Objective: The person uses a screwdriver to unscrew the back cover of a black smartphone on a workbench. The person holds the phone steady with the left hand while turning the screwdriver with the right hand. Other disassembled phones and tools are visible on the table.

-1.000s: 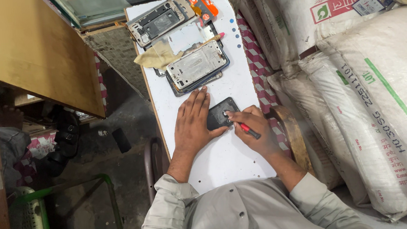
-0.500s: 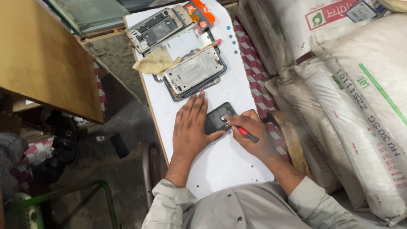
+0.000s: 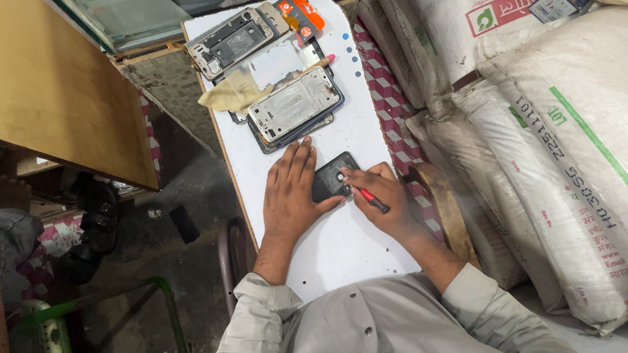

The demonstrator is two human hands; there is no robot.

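Note:
A small black phone part (image 3: 331, 176) lies on a white board (image 3: 342, 242) across my lap. My left hand (image 3: 290, 191) lies flat on the board, fingers spread, its thumb pressing the part's near edge. My right hand (image 3: 382, 197) grips a red-handled screwdriver (image 3: 366, 197) whose tip touches the black part. Farther up the board lie an opened phone with a silver inner plate (image 3: 295, 108), a yellowish cloth (image 3: 231, 94), a phone frame (image 3: 232, 42) and an orange packet (image 3: 301, 16).
Large white sacks (image 3: 552, 125) are stacked at my right, against a checked red and white cloth (image 3: 387, 102). A wooden panel (image 3: 25, 80) stands at the left. Below it are a dark floor and a green metal frame (image 3: 113, 307).
The view has shifted slightly, so the board sits a little lower. Both hands stay on the black part with the screwdriver tip against it.

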